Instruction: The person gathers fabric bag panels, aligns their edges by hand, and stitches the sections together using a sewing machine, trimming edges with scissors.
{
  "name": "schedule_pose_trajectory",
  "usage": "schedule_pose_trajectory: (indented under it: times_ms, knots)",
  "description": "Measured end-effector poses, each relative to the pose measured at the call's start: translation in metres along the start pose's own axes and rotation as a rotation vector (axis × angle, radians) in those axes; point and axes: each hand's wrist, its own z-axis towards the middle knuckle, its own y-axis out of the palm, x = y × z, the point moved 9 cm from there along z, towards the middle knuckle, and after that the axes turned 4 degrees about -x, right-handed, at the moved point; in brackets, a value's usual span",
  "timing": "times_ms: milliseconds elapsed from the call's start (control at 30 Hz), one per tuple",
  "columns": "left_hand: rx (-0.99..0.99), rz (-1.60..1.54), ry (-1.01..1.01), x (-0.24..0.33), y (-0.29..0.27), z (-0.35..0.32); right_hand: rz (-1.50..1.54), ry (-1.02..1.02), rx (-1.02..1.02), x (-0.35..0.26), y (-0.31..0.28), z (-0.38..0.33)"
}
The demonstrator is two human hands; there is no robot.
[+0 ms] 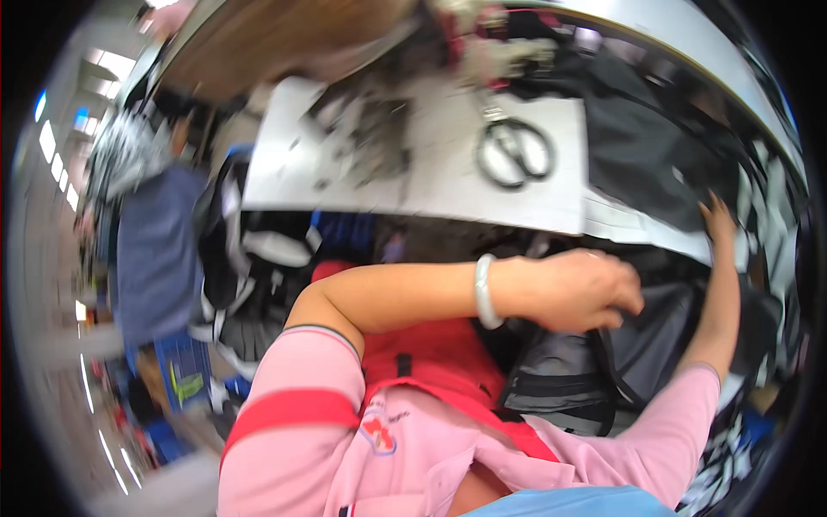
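Observation:
My left hand [579, 291], with a pale bangle [487, 291] at the wrist, reaches across my body. It hovers over black and grey fabric pieces [560, 379] on my right side. Its fingers are bent and smeared by motion, so whether they hold anything is unclear. Farther right, my right hand [719, 222] is stretched out, fingers extended and apart at the edge of a large dark fabric piece [637, 142]. On the white tabletop [448, 185] lies a pair of scissors with black handles [517, 153].
A blurred machine [491, 52] stands at the back of the table, beside a brown panel [276, 43]. Blue-grey fabric [159, 250] hangs at the left above a blue crate [183, 370]. Pale and grey strips [775, 198] hang at the far right.

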Motion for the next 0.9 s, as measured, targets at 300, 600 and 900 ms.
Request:
schedule_pose_trajectory:
  times_ms: [300,600,900]
  knots:
    - [0.119,0.161,-0.979,-0.068,0.043,-0.341,0.556,-0.497,-0.037,-0.180,-0.209,-0.206]
    - [0.105,0.007,-0.852,-0.068,0.132,-0.372,0.105,-0.639,-0.079,-0.292,-0.052,-0.423]
    - [0.602,-0.062,-0.749,-0.053,0.077,-0.493,0.092,-0.681,-0.084,-0.308,-0.103,-0.409]
